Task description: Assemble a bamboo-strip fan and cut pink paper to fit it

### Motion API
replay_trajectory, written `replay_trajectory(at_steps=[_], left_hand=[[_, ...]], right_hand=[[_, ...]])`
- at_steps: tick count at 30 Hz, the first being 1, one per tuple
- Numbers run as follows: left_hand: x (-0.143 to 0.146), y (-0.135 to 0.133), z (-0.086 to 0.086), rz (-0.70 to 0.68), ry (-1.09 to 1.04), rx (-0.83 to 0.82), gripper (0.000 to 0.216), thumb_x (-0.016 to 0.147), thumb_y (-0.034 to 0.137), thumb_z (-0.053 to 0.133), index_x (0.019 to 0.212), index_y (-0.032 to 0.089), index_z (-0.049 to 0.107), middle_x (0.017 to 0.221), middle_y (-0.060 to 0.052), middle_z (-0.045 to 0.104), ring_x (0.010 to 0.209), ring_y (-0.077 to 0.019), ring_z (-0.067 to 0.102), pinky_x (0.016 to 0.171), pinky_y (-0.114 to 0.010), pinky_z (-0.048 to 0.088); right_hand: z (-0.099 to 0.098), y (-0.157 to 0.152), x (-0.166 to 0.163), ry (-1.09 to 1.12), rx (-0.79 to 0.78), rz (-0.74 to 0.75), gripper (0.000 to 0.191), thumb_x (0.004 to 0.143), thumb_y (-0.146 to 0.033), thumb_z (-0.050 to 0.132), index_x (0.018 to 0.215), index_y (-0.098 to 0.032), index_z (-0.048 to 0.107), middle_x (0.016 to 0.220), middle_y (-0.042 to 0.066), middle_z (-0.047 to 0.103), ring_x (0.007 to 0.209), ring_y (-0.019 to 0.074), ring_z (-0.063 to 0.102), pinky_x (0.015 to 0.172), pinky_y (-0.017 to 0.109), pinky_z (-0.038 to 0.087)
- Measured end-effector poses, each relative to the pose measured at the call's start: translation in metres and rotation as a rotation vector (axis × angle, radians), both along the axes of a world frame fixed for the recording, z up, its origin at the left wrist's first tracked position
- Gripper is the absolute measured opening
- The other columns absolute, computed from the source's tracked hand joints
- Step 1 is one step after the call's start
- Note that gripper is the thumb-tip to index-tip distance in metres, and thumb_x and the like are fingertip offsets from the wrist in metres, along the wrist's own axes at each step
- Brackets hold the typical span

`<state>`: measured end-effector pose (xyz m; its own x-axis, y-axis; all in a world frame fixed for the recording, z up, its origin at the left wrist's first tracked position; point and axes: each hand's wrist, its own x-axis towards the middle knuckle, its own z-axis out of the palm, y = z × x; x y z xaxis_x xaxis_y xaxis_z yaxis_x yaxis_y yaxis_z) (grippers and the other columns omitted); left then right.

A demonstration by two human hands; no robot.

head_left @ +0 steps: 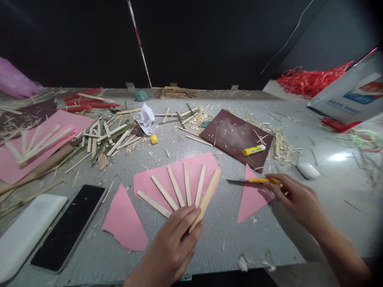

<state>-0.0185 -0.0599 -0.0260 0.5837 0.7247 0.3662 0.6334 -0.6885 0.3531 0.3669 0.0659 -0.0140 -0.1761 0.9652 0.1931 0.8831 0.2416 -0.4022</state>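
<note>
My left hand (pixel 176 239) grips the gathered lower ends of a fan, with several pale bamboo sticks (pixel 185 184) spread over a pink paper sheet (pixel 161 175). The fan's right-most stick is wider and yellower, and its lower end passes between my fingers. In my right hand (pixel 296 199) is a utility knife (pixel 263 180) with a yellow handle, its dark blade pointing left toward the fan but apart from it. Beneath the knife lies a pink paper offcut (pixel 249 203). Another torn pink offcut (pixel 125 223) rests left of the fan.
A black phone (pixel 70 227) and a white power bank (pixel 30 235) lie at the left. Behind are loose bamboo strips (pixel 107 135), crumpled white paper (pixel 145 119), a yellow cap (pixel 154 139) and a brown board (pixel 233 133) bearing a glue stick (pixel 253 150). A white mouse (pixel 308 170) sits at right.
</note>
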Motion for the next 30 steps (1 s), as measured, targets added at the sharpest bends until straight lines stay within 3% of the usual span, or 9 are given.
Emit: replay_trajectory(at_steps=[3,9,14,18,21,24,27,30], left_hand=[[0.001,0.0,0.001,0.003,0.011,-0.001,0.048,0.094,-0.004,0.048,0.14,0.004,0.061,0.156,-0.02,0.05,0.15,-0.0331,0.04,0.118,-0.053,0.054],[0.001,0.001,0.004,0.014,0.008,-0.002,0.044,0.094,-0.004,0.049,0.135,0.005,0.064,0.154,-0.019,0.053,0.149,-0.0319,0.043,0.118,-0.051,0.055],[-0.001,0.0,0.003,0.005,0.037,-0.036,0.048,0.092,-0.004,0.05,0.138,0.005,0.063,0.157,-0.018,0.052,0.15,-0.0315,0.042,0.119,-0.051,0.054],[-0.002,-0.001,0.0,0.013,0.035,-0.011,0.05,0.092,-0.004,0.05,0.141,0.004,0.062,0.156,-0.018,0.054,0.151,-0.0321,0.041,0.119,-0.051,0.053],[-0.001,-0.001,-0.002,0.029,0.034,0.008,0.048,0.093,-0.004,0.05,0.138,0.004,0.064,0.153,-0.018,0.057,0.15,-0.0314,0.044,0.119,-0.05,0.053],[0.001,0.0,-0.004,0.036,0.003,0.043,0.041,0.094,-0.002,0.052,0.132,0.003,0.068,0.149,-0.018,0.062,0.147,-0.0313,0.049,0.119,-0.049,0.053],[0.003,0.002,-0.006,0.064,-0.037,0.073,0.036,0.096,0.0,0.053,0.128,0.004,0.07,0.145,-0.016,0.065,0.143,-0.0299,0.054,0.118,-0.046,0.054],[0.004,0.003,-0.006,0.083,-0.056,0.08,0.034,0.097,0.001,0.052,0.125,0.005,0.071,0.142,-0.014,0.068,0.138,-0.0281,0.058,0.116,-0.044,0.055]], right_hand=[[0.001,0.0,-0.005,-0.218,0.08,0.091,0.05,0.105,-0.066,0.051,0.129,-0.026,0.068,0.122,0.007,0.077,0.056,0.0143,0.064,0.059,0.033,0.048],[-0.003,0.009,-0.006,-0.43,0.25,0.152,0.042,0.112,-0.055,0.039,0.125,-0.027,0.069,0.115,0.004,0.08,0.055,0.0169,0.065,0.05,0.03,0.035],[0.004,0.006,-0.009,-0.475,0.237,0.122,0.05,0.111,-0.059,0.036,0.123,-0.02,0.065,0.083,0.01,0.078,0.05,0.0221,0.065,0.049,0.029,0.029],[0.023,-0.002,-0.022,-0.562,0.191,0.155,0.043,0.109,-0.057,0.039,0.102,-0.021,0.062,0.05,0.0,0.058,0.037,0.0228,0.056,0.048,0.03,0.02],[0.045,0.0,-0.036,-0.523,0.195,0.37,0.033,0.109,-0.05,0.04,0.097,-0.023,0.055,0.052,0.0,0.057,0.037,0.022,0.055,0.048,0.033,0.021],[0.063,0.007,-0.053,-0.388,0.1,0.525,0.022,0.109,-0.042,0.043,0.099,-0.024,0.049,0.052,-0.003,0.054,0.036,0.0197,0.054,0.046,0.034,0.025],[0.068,0.014,-0.069,-0.249,-0.034,0.57,0.019,0.109,-0.039,0.046,0.115,-0.021,0.048,0.059,-0.004,0.062,0.039,0.0182,0.058,0.045,0.033,0.033],[0.061,0.017,-0.084,-0.13,-0.141,0.561,0.022,0.107,-0.033,0.047,0.124,-0.021,0.045,0.074,0.0,0.071,0.049,0.0174,0.065,0.05,0.031,0.042]])
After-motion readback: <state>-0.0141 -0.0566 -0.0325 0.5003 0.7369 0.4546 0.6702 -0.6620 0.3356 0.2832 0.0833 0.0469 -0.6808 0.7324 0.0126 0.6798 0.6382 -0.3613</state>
